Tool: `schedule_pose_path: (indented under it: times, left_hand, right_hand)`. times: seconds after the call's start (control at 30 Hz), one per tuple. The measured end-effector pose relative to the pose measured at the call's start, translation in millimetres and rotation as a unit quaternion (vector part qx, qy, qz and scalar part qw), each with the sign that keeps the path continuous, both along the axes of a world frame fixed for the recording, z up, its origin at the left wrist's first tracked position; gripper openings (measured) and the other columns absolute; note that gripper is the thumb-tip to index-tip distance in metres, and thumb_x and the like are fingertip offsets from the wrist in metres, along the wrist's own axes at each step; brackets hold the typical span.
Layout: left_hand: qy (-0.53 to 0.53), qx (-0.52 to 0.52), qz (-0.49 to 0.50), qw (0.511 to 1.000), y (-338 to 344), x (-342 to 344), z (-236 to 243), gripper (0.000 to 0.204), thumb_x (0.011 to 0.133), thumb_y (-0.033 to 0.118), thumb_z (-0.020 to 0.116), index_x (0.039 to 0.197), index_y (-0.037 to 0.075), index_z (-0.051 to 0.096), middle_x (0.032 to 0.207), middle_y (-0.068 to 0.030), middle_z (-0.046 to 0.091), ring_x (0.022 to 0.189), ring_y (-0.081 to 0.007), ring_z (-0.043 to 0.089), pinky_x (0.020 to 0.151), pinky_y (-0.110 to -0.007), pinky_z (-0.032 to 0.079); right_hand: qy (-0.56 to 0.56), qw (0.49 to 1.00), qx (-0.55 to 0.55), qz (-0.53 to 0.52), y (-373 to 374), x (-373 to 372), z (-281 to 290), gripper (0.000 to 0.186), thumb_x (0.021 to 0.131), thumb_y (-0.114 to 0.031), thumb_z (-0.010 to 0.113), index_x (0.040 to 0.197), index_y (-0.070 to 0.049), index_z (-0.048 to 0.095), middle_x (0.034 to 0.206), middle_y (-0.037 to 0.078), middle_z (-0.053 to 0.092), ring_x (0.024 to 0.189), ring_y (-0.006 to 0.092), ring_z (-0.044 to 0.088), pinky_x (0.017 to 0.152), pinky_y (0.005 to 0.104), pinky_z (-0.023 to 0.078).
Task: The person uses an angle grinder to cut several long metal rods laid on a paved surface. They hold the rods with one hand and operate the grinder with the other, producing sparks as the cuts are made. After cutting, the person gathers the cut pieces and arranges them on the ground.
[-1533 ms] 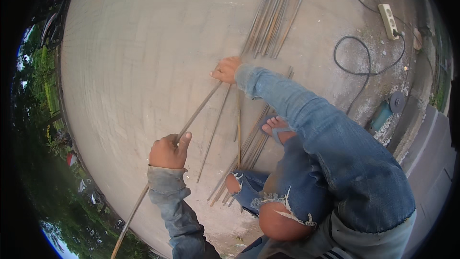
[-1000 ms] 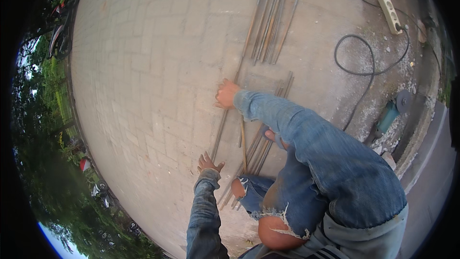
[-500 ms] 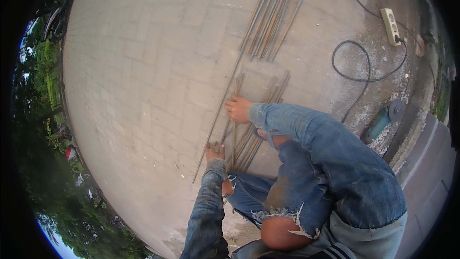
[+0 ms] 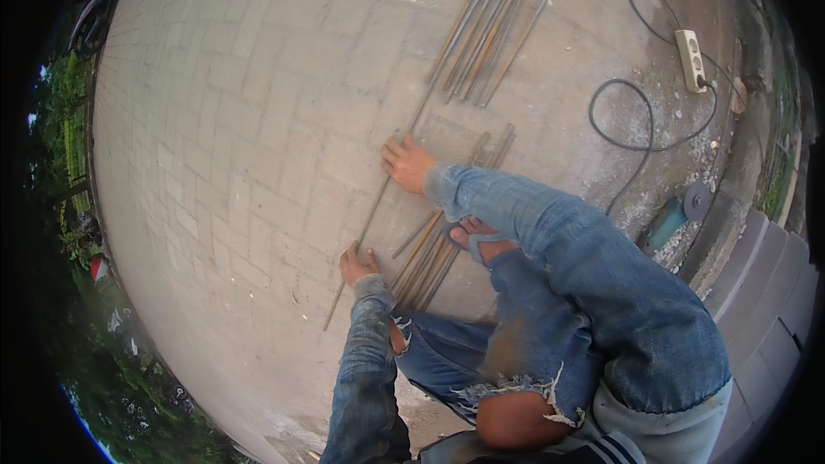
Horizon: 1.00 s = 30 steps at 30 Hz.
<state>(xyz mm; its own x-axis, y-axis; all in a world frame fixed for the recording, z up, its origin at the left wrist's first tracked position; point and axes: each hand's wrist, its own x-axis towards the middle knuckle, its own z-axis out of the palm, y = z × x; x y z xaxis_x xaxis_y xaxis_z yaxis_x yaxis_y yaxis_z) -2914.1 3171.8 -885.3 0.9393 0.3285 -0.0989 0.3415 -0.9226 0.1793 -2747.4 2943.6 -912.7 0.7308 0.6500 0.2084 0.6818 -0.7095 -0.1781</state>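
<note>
A long thin metal rod (image 4: 370,222) lies slantwise on the paving, its near end close to my left hand. My left hand (image 4: 356,266) is closed on the rod's lower part, thumb slightly apart. Farther up the same rod, my right hand (image 4: 407,162) is curled round it, palm down; whether a shorter rod is pressed alongside cannot be made out. Right of my left hand lies a bundle of shorter rods (image 4: 426,268), partly covered by my sandalled foot (image 4: 478,239) and right sleeve.
A second pile of long rods (image 4: 494,26) lies at the far side. On the right are a white power strip (image 4: 691,60), its looped black cable (image 4: 650,125) and a teal angle grinder (image 4: 667,228) beside a raised kerb. Greenery (image 4: 73,120) lines the far left.
Both hands have moved left, my right hand also away from me, off the short rods and onto the long rod. Short rods that stuck out by my right hand no longer show there.
</note>
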Motion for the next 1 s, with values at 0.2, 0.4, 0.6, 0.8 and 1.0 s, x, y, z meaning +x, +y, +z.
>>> schedule_pose_path:
  times: [0.2,0.4,0.6,0.8,1.0]
  left_hand:
    - [0.065,0.004,-0.053,0.996,37.6,3.4,-10.0,0.023,0.078,0.026,0.065,0.091,0.008,0.061,0.087,-0.0142,0.060,0.091,-0.0324,0.054,0.080,-0.042,0.041]
    - [0.024,-0.094,-0.019,0.995,73.1,-38.2,17.7,0.036,0.080,0.037,0.063,0.076,0.002,0.056,0.065,-0.0162,0.055,0.058,-0.0338,0.054,0.053,-0.041,0.042]
    - [0.126,-0.137,0.013,0.982,89.1,-58.4,98.1,0.055,0.083,0.046,0.059,0.056,0.002,0.042,0.046,-0.0059,0.037,0.045,-0.0146,0.033,0.042,-0.033,0.028]
    - [0.067,-0.292,0.095,0.949,59.0,-91.2,109.6,0.055,0.087,0.045,0.056,0.052,0.005,0.040,0.048,0.0038,0.035,0.049,-0.0068,0.031,0.042,-0.029,0.024]
    - [0.160,-0.325,0.151,0.920,10.7,-105.5,130.0,0.055,0.088,0.045,0.053,0.053,0.002,0.051,0.048,0.0009,0.044,0.048,-0.0089,0.038,0.045,-0.028,0.031]
  right_hand:
    - [0.055,0.994,-0.047,0.081,7.9,13.0,2.1,0.024,0.077,-0.020,0.055,0.095,-0.006,0.062,0.103,0.012,0.056,0.107,0.0261,0.049,0.093,0.0518,0.035]
    - [0.102,0.973,-0.004,0.209,-6.4,29.5,32.2,0.021,0.081,-0.026,0.056,0.089,-0.007,0.059,0.087,0.007,0.060,0.092,0.0237,0.058,0.080,0.0375,0.044]
    - [0.095,0.966,0.017,0.241,-8.4,35.5,56.9,0.035,0.080,-0.044,0.057,0.088,-0.009,0.059,0.078,0.008,0.061,0.082,0.0254,0.061,0.069,0.0368,0.048]
    - [0.201,0.951,-0.031,0.232,-16.7,38.0,78.7,0.038,0.076,-0.046,0.059,0.080,-0.009,0.064,0.073,0.010,0.064,0.074,0.0293,0.064,0.062,0.0407,0.051]
    - [0.224,0.942,-0.073,0.238,-18.2,35.3,50.1,0.030,0.076,-0.040,0.059,0.073,-0.011,0.068,0.067,0.011,0.064,0.071,0.0309,0.064,0.062,0.0415,0.050]
